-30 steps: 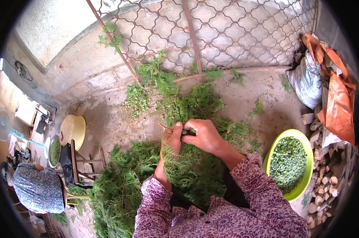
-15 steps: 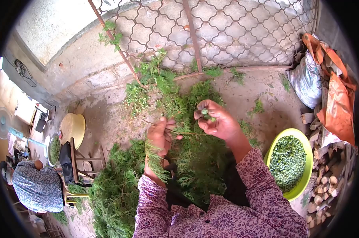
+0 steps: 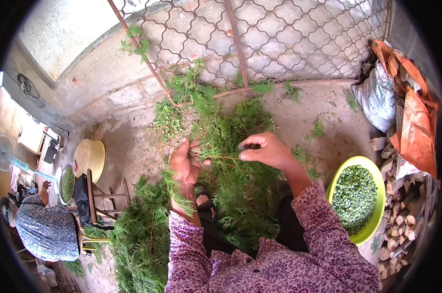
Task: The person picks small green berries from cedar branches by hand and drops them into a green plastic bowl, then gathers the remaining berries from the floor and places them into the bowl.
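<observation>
Dusty floor (image 3: 118,151), littered with greenery. Left to right: co-worker (image 3: 48,229) in a patterned top; round yellow basin (image 3: 90,158); dark-framed chair (image 3: 95,198); heaped conifer branches (image 3: 140,239), more reaching the floor's far edge below a metal lattice (image 3: 279,44); lime-green tub (image 3: 381,205) of small green pieces; stacked firewood (image 3: 401,224) at the right edge, orange sheeting (image 3: 417,127) above

Left hand (image 3: 186,162): raised over the greenery, palm partly showing, fingers curled, pinching a conifer sprig (image 3: 171,188) that trails along the wrist. Right hand (image 3: 265,150): level, reaching inward, apart from the left; thumb and fingertips drawn close, cannot tell whether anything is pinched
</observation>
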Demonstrator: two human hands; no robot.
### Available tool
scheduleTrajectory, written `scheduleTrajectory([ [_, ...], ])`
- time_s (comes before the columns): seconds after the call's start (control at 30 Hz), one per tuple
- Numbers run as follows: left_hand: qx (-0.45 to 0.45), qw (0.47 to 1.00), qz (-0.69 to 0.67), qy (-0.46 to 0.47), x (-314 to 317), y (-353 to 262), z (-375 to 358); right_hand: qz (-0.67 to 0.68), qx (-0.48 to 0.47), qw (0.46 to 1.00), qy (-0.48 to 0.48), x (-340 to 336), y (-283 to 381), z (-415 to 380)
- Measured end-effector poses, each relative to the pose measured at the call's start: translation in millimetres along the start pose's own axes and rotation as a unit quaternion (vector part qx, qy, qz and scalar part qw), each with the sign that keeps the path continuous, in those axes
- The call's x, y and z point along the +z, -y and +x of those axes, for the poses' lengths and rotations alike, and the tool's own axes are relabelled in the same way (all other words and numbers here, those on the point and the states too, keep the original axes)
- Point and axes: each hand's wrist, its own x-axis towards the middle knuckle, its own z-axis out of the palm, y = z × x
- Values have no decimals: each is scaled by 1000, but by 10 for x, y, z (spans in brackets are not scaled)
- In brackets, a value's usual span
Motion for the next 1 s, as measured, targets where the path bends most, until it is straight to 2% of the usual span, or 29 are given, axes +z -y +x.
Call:
scheduleTrajectory([
  [0.03, 0, 1000, -5, 9, -15, 6, 13, 0, 0, 1000, 0, 19, -30, -9],
  [0.1, 0, 1000, -11, 17, -35, 14, 37, -103, -41, 993, 44, 73, -42, -17],
  [0.47, 20, 999, -38, -16, -42, -28, 25, -219, -76, 968, 101, 166, -58, 16],
  [0.57, 67, 996, -60, 20, -73, 7, 33, -215, -91, 971, 53, 212, -38, 18],
  [0.6, 67, 996, -60, 21, -41, 30, 26, -182, -84, 980, -7, 218, -16, 9],
  [0.67, 117, 993, 15, 2, 55, 94, -5, -151, -91, 979, -106, 218, 7, 15],
  [0.7, 94, 993, 70, -5, 59, 103, -32, -152, -91, 978, -106, 219, -26, 29],
  [0.77, 131, 979, 158, -15, 137, 137, -68, -260, -152, 928, -221, 225, -132, 71],
  [0.83, 222, 950, 220, -7, 157, 278, -50, -291, -155, 913, -241, 231, -138, 81],
  [0.93, 167, 958, 231, 31, 297, 462, -166, -338, -160, 888, -266, 258, -110, 89],
  [1.0, 64, 978, 191, 50, 359, 536, -183, -353, -164, 881, -269, 324, -83, 98],
])
